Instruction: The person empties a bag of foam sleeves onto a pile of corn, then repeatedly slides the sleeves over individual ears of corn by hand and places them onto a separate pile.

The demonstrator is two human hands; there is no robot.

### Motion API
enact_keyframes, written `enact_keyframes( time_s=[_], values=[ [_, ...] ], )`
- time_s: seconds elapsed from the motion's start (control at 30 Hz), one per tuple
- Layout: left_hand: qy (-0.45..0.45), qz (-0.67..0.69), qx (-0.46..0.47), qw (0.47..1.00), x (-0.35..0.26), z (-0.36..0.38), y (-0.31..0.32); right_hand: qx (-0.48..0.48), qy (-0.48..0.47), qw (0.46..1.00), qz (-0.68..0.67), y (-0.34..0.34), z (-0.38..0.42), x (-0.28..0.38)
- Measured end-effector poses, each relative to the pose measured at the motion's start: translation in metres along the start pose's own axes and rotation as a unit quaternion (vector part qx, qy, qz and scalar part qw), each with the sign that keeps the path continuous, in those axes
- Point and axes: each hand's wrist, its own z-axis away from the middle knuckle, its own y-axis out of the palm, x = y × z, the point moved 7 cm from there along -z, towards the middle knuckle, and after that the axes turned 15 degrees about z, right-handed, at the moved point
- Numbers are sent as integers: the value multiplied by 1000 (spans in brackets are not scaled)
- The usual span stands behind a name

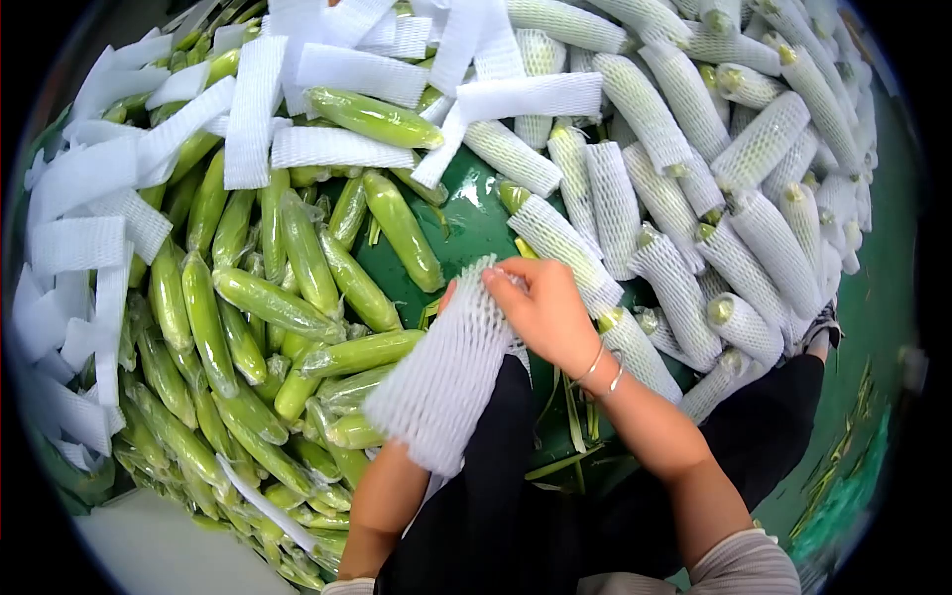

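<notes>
A white foam net sleeve is spread wide at its lower end, near my lap. My right hand is closed, with thumb and fingers pinching the sleeve's narrow upper edge. Behind the sleeve is my left hand; only a bit of a finger shows past its upper left edge, and the other fingers are hidden. Left of my hands lie ears of corn in green husks, wrapped in clear film. Just beyond my right hand is a sleeved ear of corn, its green end poking out.
Many sleeved ears of corn are piled at the right. Flat foam sleeves lie scattered over the wrapped corn at the upper left. Loose husk strips lie on the green floor by my legs.
</notes>
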Motion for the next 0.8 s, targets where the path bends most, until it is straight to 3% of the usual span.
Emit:
enact_keyframes(
  time_s=[0.1,0.17,0.23,0.3,0.33,0.37,0.43,0.5,0.53,0.57,0.63,0.67,0.7,0.73,0.77,0.8],
  values=[
    [85,-161,-53,982,-24,1,-43,-57,25,997,-50,6,-18,-13],
    [137,-239,-65,959,-49,-1,-73,-29,109,971,-212,28,-36,-46],
    [188,-298,-64,934,-77,-10,-109,42,175,960,-215,59,-47,-75],
    [245,-233,-253,906,-71,-8,-93,10,209,959,-190,80,-45,-100],
    [231,-316,-237,889,-79,-15,-112,-16,207,958,-201,95,-46,-116],
    [236,-315,-247,886,-83,-21,-145,-5,209,957,-203,113,-47,-132],
    [447,-515,-196,705,-107,-10,-162,-114,239,956,-129,124,-38,-156],
    [496,-539,-258,630,-92,-8,-93,-93,210,966,-116,114,-37,-145],
    [490,-548,-269,622,-90,-10,-83,-6,204,974,-100,118,-36,-144],
    [452,-620,-283,575,-86,-12,-70,-4,199,975,-101,122,-32,-143],
    [346,-601,-312,649,-83,-29,-84,23,286,859,-424,143,-26,-155],
    [345,-619,-257,657,-71,-38,-65,87,263,784,-556,118,-16,-121],
    [341,-636,-204,661,-55,-46,-49,57,244,796,-552,93,-14,-117],
    [302,-646,-208,669,-47,-58,-50,27,226,805,-548,71,-11,-117],
    [319,-664,-209,643,-32,-62,-23,21,224,778,-587,42,-12,-116],
    [322,-661,-168,657,-16,-63,7,-27,215,747,-629,-3,-8,-102]
  ],
)
